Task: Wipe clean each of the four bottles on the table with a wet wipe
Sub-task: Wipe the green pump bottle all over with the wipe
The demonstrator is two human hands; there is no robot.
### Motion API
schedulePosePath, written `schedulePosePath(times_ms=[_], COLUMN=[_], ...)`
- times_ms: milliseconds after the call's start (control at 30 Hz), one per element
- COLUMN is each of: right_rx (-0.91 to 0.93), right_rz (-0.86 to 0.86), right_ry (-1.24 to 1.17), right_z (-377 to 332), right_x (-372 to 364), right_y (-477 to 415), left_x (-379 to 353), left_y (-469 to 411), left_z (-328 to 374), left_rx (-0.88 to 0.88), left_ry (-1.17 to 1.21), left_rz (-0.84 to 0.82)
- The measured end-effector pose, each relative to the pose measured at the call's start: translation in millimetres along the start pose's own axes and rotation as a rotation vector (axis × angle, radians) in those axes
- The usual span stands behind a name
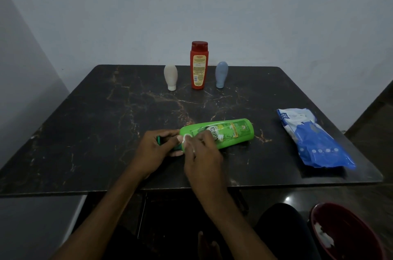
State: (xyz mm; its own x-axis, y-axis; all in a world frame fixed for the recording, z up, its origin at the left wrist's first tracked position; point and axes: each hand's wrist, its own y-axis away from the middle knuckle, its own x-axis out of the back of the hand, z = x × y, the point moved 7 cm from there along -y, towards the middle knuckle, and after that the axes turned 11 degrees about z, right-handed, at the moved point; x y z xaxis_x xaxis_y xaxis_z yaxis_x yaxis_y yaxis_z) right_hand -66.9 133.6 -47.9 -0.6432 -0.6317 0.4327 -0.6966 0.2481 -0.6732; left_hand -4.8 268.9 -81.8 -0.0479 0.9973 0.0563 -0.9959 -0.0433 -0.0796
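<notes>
A square dark marble-patterned table (95,123) with brown veining carries five things. Along its far edge three stand in a row, apart: a cream plastic bottle (170,77) on its cap, a tall red plastic bottle (199,66) upright, and a grey-blue plastic bottle (221,75) on its cap. Near the front a green plastic shampoo bottle (231,132) lies on its side. To the right lies a crumpled blue-and-white wipes pack (314,138).

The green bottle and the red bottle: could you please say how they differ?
The green bottle lies on its side; the red bottle stands upright. The left hand grips the green bottle and the right hand holds a wet wipe to it; nothing touches the red bottle. Both are on the table.
</notes>
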Motion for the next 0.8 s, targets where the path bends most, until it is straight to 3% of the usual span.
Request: schedulePosePath(times_ms=[200, 333, 500, 667, 800], right_rx=[0.032, -0.218, -0.256, -0.196, -0.036], right_rz=[0.031, 0.085, 0.163, 0.111, -0.020], right_ry=[-0.042, 0.042, 0.131, 0.092, -0.024], right_z=[8, 74, 124, 80, 18], right_x=[7, 37, 81, 47, 13], right_y=[3, -19, -44, -27, 3], left_x=[0, -1, -3, -4, -1], left_y=[-1, -1, -1, -1, -1], left_z=[-3, -2, -1, -1, -3], left_rx=[0.029, 0.038, 0.036, 0.026, 0.022], left_ry=[0.037, 0.053, 0.062, 0.041, 0.037], left_rz=[-0.019, -0.052, -0.056, -0.063, -0.053])
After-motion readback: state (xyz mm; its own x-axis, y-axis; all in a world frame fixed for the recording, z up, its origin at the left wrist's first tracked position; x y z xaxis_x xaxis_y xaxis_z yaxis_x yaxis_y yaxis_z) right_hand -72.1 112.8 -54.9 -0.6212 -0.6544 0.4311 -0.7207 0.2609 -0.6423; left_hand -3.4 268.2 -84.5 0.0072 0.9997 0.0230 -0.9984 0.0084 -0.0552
